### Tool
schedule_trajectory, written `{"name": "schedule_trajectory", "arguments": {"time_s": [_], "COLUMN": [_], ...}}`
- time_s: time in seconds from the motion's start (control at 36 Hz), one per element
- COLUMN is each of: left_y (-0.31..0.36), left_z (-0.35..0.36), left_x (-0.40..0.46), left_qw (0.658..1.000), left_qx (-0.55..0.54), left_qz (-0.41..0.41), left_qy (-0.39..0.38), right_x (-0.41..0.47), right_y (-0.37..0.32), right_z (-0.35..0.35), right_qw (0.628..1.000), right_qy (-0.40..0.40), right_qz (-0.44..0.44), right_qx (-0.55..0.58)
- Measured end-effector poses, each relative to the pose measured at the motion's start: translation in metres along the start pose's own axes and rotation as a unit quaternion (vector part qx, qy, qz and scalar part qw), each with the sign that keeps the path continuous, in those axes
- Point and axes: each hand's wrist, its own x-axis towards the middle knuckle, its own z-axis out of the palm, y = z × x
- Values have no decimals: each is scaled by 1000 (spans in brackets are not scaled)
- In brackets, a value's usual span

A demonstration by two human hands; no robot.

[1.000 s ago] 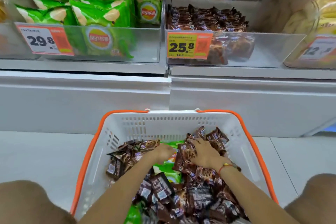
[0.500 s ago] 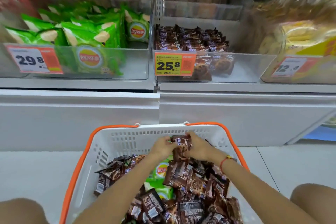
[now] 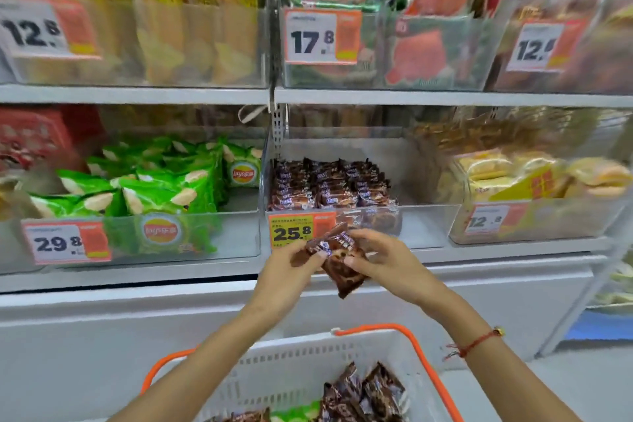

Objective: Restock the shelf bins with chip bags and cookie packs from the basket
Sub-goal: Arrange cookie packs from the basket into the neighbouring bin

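**A:** From your head camera, the only view there is: where are you in this restock?

**B:** Mid-delivery, I'd judge. Your left hand (image 3: 291, 260) and right hand (image 3: 383, 262) are both raised in front of the shelf, and between them you're gripping a small bunch of brown cookie packs (image 3: 337, 260). Your left fingers are curled round the upper left end, your right thumb and fingers pinch the right side. The bunch hangs just in front of the yellow 25.8 price tag (image 3: 301, 231), below the front wall of the clear cookie bin (image 3: 421, 223).

**A:** So nothing from this handful is in yet?

**B:** Right, the packs are outside the bin and below its rim. You'd need to lift them over the front wall and set them down.

**A:** How full is that bin?

**B:** It holds rows of the same brown packs (image 3: 329, 181) toward the left and back. Its right part and front strip look bare, so there's room.

**A:** And what's left to move?

**B:** The white basket (image 3: 308, 367) with orange handles sits below your arms. You can see more brown packs (image 3: 363, 394) in it, and a sliver of green at the bottom edge (image 3: 294, 413) that is probably a chip bag. The chip bin (image 3: 236, 233) to the left already holds green chip bags (image 3: 164, 188). How much the basket holds in all is cut off by the frame, but I'd say several trips remain.
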Motion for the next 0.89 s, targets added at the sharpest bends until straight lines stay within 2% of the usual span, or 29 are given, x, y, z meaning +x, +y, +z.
{"name": "schedule_trajectory", "arguments": {"time_s": [0.08, 0.19, 0.25, 0.33, 0.44, 0.61, 0.69, 0.89], "left_y": [6, 16, 19, 26, 30, 24, 21, 21], "left_z": [-10, -29, -37, -43, -39, -29, -33, -44], "left_x": [10, 22, 31, 40, 44, 45, 46, 49], "left_qw": [988, 914, 890, 882, 874, 876, 867, 874], "left_qx": [119, 294, 341, 386, 419, 415, 418, 418], "left_qz": [81, 206, 212, 172, 147, 136, 154, 104], "left_qy": [61, 187, 216, 209, 199, 204, 223, 224], "right_x": [0, 4, 11, 28, 60, 103, 119, 136], "right_y": [-3, -8, -13, -22, -31, -44, -47, -47], "right_z": [-9, -28, -45, -74, -102, -112, -107, -99], "right_qw": [998, 989, 981, 976, 978, 929, 893, 838], "right_qy": [53, 133, 178, 209, 136, -25, -109, -169], "right_qz": [-29, -39, -48, -56, -37, 38, 69, 99], "right_qx": [-10, 42, 57, 18, -151, -368, -431, -509]}}
